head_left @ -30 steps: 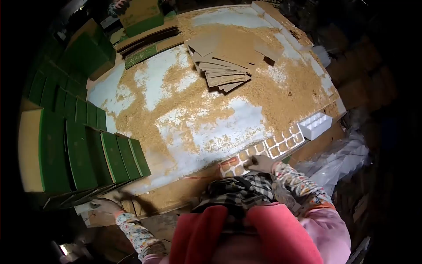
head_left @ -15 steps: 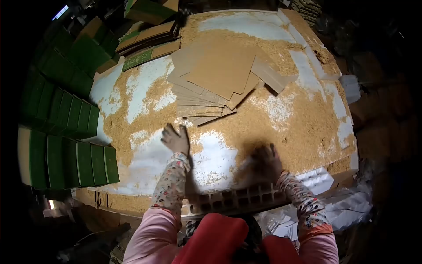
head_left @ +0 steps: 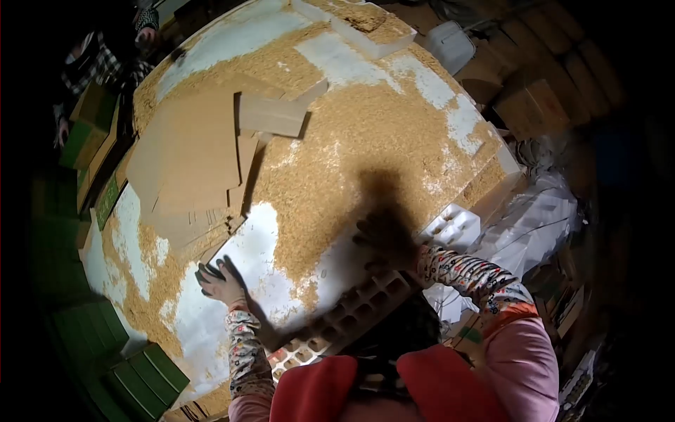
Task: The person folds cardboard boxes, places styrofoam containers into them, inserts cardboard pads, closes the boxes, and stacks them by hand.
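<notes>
My left hand [head_left: 221, 283] lies with fingers spread on the white tabletop, just below the lower corner of the stacked cardboard sheets [head_left: 190, 155], and holds nothing. On the right, my right hand [head_left: 385, 243], dark in shadow, is over the sawdust-like shavings [head_left: 344, 155] with its fingers apart. Between my body and the table edge sits a tray with rows of square cells [head_left: 362, 308]. Part of it is hidden by shadow and by my clothing.
Green boxes [head_left: 146, 380] stand at the lower left, more green-and-brown cardboard [head_left: 91, 126] at the upper left. Another person's hand [head_left: 146, 35] shows at the top left. A white foam piece [head_left: 453, 226] and clear plastic [head_left: 527, 218] lie right; brown cartons [head_left: 531, 109] stand behind.
The view has turned toward the right, so the cardboard stack appears further left. The other person has come into view. Both my hands remain over the table, fingers apart.
</notes>
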